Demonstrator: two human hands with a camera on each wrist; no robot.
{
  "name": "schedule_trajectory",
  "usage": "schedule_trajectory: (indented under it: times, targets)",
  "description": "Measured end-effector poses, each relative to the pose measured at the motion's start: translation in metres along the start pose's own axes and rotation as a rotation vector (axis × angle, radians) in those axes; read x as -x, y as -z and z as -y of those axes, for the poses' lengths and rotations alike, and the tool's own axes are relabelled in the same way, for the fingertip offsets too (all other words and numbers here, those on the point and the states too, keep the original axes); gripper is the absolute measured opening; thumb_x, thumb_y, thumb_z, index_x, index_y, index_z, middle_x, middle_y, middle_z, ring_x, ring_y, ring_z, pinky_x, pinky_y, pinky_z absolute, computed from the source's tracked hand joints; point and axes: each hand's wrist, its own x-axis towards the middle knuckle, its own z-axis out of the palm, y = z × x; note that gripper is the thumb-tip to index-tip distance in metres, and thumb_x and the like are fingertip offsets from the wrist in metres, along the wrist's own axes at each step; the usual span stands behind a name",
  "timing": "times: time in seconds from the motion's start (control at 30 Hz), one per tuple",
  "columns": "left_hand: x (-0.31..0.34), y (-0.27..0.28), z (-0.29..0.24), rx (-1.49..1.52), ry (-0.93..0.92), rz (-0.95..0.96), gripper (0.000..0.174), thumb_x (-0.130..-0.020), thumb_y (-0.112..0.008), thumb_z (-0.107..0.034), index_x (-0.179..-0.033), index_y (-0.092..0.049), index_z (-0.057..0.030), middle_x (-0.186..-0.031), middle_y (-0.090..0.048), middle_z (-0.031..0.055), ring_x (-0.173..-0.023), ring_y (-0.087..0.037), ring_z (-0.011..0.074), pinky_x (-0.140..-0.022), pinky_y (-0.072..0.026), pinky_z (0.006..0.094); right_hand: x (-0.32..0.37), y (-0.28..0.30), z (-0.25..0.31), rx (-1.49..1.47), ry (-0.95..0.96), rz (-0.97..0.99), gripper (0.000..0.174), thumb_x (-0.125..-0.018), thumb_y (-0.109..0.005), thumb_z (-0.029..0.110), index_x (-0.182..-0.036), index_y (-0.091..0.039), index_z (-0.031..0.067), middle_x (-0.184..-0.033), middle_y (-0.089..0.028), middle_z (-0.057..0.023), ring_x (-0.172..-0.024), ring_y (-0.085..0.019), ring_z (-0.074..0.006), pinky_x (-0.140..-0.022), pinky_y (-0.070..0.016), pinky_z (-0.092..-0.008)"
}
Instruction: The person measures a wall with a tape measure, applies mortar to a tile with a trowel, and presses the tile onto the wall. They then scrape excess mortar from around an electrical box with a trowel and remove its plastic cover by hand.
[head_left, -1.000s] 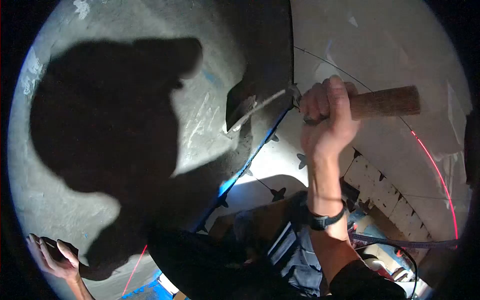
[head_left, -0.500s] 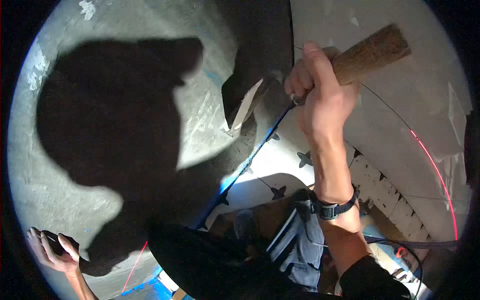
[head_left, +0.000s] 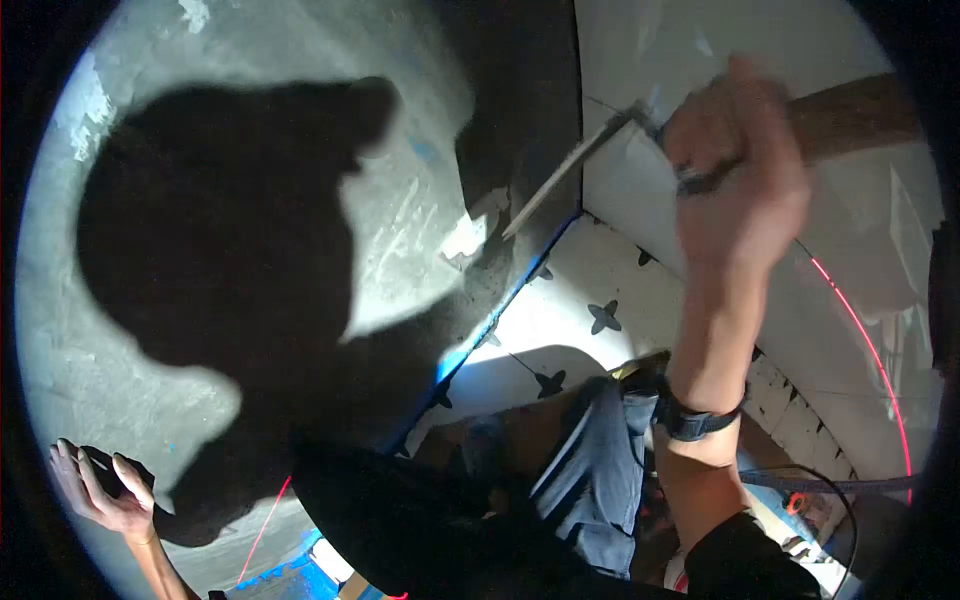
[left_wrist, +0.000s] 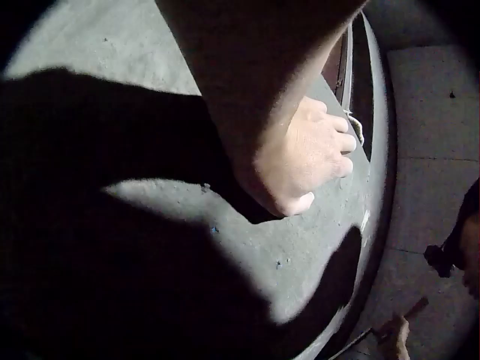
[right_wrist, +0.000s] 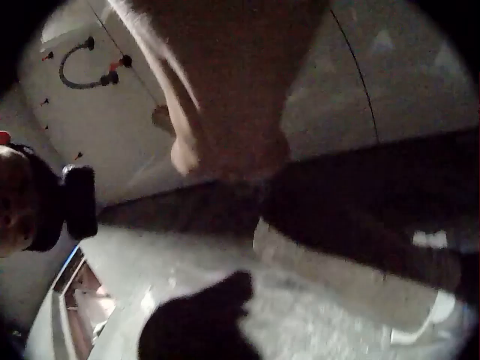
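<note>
In the head view, the right hand [head_left: 740,170] is raised high on a forearm that comes up from a dark sleeve [head_left: 755,565], and its fingers are curled around the wooden handle [head_left: 850,118] of a trowel, thumb along the upper side. The handle points out to the right of this hand, and the thin blade [head_left: 570,175] goes down to the left of it, seen almost from the edge. Whether the blade touches the grey wall [head_left: 400,270] behind, one cannot tell. The left hand [head_left: 115,495] is far lower and to the left, open, with its fingers apart and relaxed, lying at the same wall. On the right wrist there is a black watch [head_left: 692,422]; its face is too small to read. Between the two hands, the wall carries a big dark shadow [head_left: 220,230], and there is wide room along it. Below the blade, blue tape [head_left: 480,335] follows the edge where the wall meets pale tiles [head_left: 560,300], which hold a dark cross-shaped spacer [head_left: 604,317]. Below the right hand and to its right, a red line [head_left: 870,345] runs over the neighbouring surface.
</note>
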Motion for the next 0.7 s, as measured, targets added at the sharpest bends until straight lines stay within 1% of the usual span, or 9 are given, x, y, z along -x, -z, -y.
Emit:
schedule_trajectory:
  times: [0.07, 0.13, 0.2, 0.23, 0.27, 0.33, 0.57, 0.63, 0.7]
  targets:
    - [-0.002, -0.001, 0.000, 0.007, -0.009, -0.002, 0.047, -0.093, -0.064, -0.005, -0.137, -0.049, 0.0070, -0.142, -0.049, 0.0280, -0.133, -0.048, 0.0484, -0.114, -0.0385, 0.0576, -0.006, -0.001, 0.010, -0.161, 0.048, 0.018, 0.029, -0.101, -0.046, 0.015, -0.073, -0.043, 0.0088, -0.064, -0.035, 0.0012, -0.055, -0.030, -0.0124, -0.054, -0.0272, -0.0308]
    - [-0.004, 0.003, -0.001, -0.002, -0.015, 0.000, 0.047, -0.094, -0.064, -0.004, -0.136, -0.049, 0.0071, -0.142, -0.049, 0.0280, -0.134, -0.048, 0.0482, -0.114, -0.0385, 0.0573, -0.004, -0.004, 0.010, -0.240, 0.084, 0.102, 0.031, -0.102, -0.046, 0.016, -0.072, -0.048, 0.0082, -0.066, -0.043, -0.0002, -0.056, -0.037, -0.0121, -0.060, -0.0351, -0.0296]
    - [-0.009, 0.002, -0.003, 0.009, -0.022, -0.024, 0.048, -0.093, -0.064, -0.004, -0.137, -0.049, 0.0065, -0.143, -0.049, 0.0280, -0.134, -0.048, 0.0483, -0.114, -0.0380, 0.0575, 0.039, -0.025, -0.060, 0.734, 0.263, -0.043, 0.026, -0.095, -0.066, 0.019, -0.076, -0.059, 0.0039, -0.064, -0.054, -0.0040, -0.061, -0.054, -0.0148, -0.055, -0.0447, -0.0317]
    - [-0.008, 0.001, 0.001, 0.011, -0.028, -0.010, 0.048, -0.092, -0.064, -0.004, -0.137, -0.049, 0.0066, -0.143, -0.049, 0.0280, -0.134, -0.047, 0.0485, -0.114, -0.0378, 0.0579, 0.042, -0.030, -0.063, 0.148, -0.097, -0.155, 0.026, -0.091, -0.071, 0.019, -0.074, -0.057, 0.0044, -0.060, -0.050, -0.0032, -0.053, -0.049, -0.0150, -0.047, -0.0394, -0.0334]
    - [-0.002, 0.001, 0.003, 0.003, -0.021, 0.005, 0.049, -0.092, -0.064, -0.005, -0.137, -0.048, 0.0066, -0.144, -0.049, 0.0280, -0.134, -0.047, 0.0486, -0.114, -0.0375, 0.0584, 0.039, -0.027, -0.048, -0.026, -0.160, -0.115, 0.027, -0.091, -0.071, 0.019, -0.073, -0.055, 0.0059, -0.060, -0.046, -0.0023, -0.049, -0.045, -0.0139, -0.047, -0.0376, -0.0338]
    - [-0.004, 0.000, 0.002, 0.028, -0.021, 0.001, 0.049, -0.092, -0.064, -0.005, -0.138, -0.048, 0.0061, -0.144, -0.049, 0.0280, -0.134, -0.047, 0.0490, -0.114, -0.0372, 0.0592, 0.030, -0.014, -0.035, 0.183, -0.208, -0.072, 0.028, -0.093, -0.067, 0.018, -0.072, -0.052, 0.0084, -0.060, -0.044, -0.0010, -0.050, -0.041, -0.0128, -0.047, -0.0339, -0.0333]
    - [-0.009, 0.003, -0.001, -0.007, -0.024, -0.001, 0.050, -0.092, -0.065, -0.006, -0.138, -0.048, 0.0041, -0.143, -0.049, 0.0282, -0.133, -0.048, 0.0487, -0.113, -0.0384, 0.0582, 0.000, -0.010, 0.014, -0.026, 0.174, -0.002, 0.028, -0.098, -0.052, 0.016, -0.072, -0.050, 0.0080, -0.061, -0.034, 0.0007, -0.056, -0.031, -0.0121, -0.056, -0.0308, -0.0325]
    - [-0.006, 0.003, -0.001, 0.003, -0.021, 0.003, 0.049, -0.092, -0.065, -0.007, -0.137, -0.049, 0.0042, -0.143, -0.049, 0.0278, -0.133, -0.048, 0.0483, -0.113, -0.0383, 0.0580, 0.046, -0.040, -0.049, 0.462, 0.150, -0.166, 0.026, -0.093, -0.065, 0.020, -0.076, -0.052, 0.0068, -0.060, -0.042, 0.0002, -0.056, -0.043, -0.0139, -0.056, -0.0394, -0.0304]
    - [-0.006, 0.002, 0.000, 0.011, -0.014, 0.020, 0.049, -0.091, -0.065, -0.005, -0.136, -0.049, 0.0044, -0.143, -0.050, 0.0276, -0.132, -0.049, 0.0489, -0.113, -0.0382, 0.0584, 0.043, -0.023, -0.046, 0.050, -0.195, -0.158, 0.023, -0.091, -0.069, 0.019, -0.079, -0.055, 0.0049, -0.060, -0.046, -0.0011, -0.048, -0.042, -0.0133, -0.049, -0.0413, -0.0342]
